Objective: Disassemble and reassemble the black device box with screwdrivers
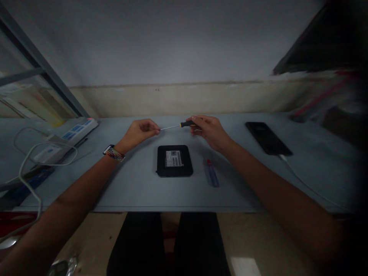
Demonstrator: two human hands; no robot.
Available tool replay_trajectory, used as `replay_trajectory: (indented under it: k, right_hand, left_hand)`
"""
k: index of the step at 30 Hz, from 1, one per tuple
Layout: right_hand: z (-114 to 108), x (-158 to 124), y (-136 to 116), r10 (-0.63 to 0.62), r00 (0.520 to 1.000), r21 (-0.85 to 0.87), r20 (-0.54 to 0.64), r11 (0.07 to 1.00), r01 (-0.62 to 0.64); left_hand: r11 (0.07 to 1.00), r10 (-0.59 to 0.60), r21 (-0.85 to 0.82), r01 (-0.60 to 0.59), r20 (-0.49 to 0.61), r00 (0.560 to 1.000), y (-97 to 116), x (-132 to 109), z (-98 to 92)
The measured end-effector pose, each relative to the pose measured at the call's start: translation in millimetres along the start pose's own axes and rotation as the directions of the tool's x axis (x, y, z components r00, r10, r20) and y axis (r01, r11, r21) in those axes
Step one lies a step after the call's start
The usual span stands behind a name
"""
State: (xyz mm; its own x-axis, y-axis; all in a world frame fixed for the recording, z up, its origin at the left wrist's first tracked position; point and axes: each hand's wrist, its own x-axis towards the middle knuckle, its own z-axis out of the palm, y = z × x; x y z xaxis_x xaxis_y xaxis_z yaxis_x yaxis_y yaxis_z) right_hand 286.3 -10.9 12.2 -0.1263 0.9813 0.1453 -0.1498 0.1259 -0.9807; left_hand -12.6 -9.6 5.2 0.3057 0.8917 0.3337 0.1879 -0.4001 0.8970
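My right hand [209,130] is closed round the black and orange handle of a small screwdriver [178,125], held level above the table. My left hand [140,131] pinches the tip of its thin metal shaft, fingers curled; a coloured watch band is on that wrist. Below the two hands a small black square device [174,161] with a white label lies flat on the grey table [138,188]. A second small tool or tube with a red tip and bluish body [212,174] lies just right of the device.
A black phone [268,138] with a white cable lies at the right. At the left are a white power strip or box with blue labels [67,138] and looped white cables [28,165]. A wall runs behind the table; my dark-clothed legs are below its front edge.
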Motion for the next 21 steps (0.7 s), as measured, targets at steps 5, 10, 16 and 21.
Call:
replay_trajectory:
  k: [5,10,16,21]
  right_hand:
    - [3.1,-0.7,-1.6,-0.034,0.999,0.044,0.005,0.998,0.033]
    - [7.1,-2.4,-3.2,-0.077,0.996,0.167,-0.034,0.983,0.081]
    - [9.9,-4.5,-6.4,-0.078,0.997,0.273,-0.007,0.959,0.077]
    - [10.9,-4.9,-7.7,-0.048,0.998,0.283,-0.041,0.957,0.057]
  left_hand:
    - [0.999,-0.017,0.038,0.018,-0.043,0.999,-2.0,0.1,2.0]
    - [0.998,0.007,0.059,0.001,-0.132,0.991,-4.7,1.2,5.9]
    - [0.998,0.033,0.052,-0.024,-0.197,0.98,-8.5,3.6,8.2]
    - [0.996,0.082,0.039,-0.075,-0.225,0.971,-10.4,4.8,9.4]
